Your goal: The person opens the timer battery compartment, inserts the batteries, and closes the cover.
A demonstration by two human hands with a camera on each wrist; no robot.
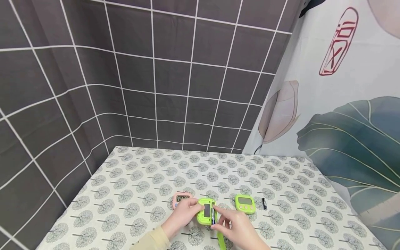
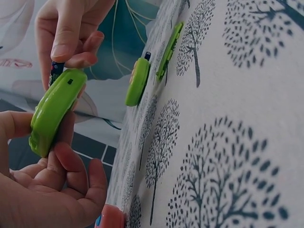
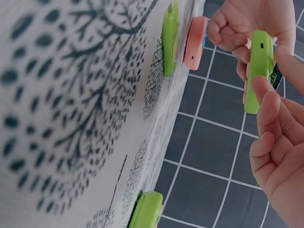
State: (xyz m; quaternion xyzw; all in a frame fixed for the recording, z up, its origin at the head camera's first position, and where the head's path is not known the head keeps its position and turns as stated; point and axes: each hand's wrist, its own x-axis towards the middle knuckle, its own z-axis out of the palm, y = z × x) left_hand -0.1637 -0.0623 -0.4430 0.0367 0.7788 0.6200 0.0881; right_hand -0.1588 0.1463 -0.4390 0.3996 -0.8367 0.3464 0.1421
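Observation:
My left hand (image 1: 185, 214) grips a lime-green digital timer (image 1: 203, 220) by its left edge, back side up, its battery compartment uncovered. A dark AAA-size battery (image 1: 213, 216) sits along the right side of that compartment, and in the left wrist view this battery (image 2: 55, 71) sticks up tilted from the timer (image 2: 53, 111). Thumb and index finger of my right hand (image 1: 239, 224) pinch the battery by its two ends. Whether it is fully seated I cannot tell. Below the hands lies a green battery cover (image 1: 221, 240) on the cloth.
Partly behind my left hand lies a pink timer (image 1: 182, 196), its display up. A second green timer (image 1: 245, 203) lies face up right of the hands, with a loose black battery (image 1: 264, 203) beside it. The tree-patterned tablecloth (image 1: 140, 194) meets a dark grid curtain (image 1: 172, 76).

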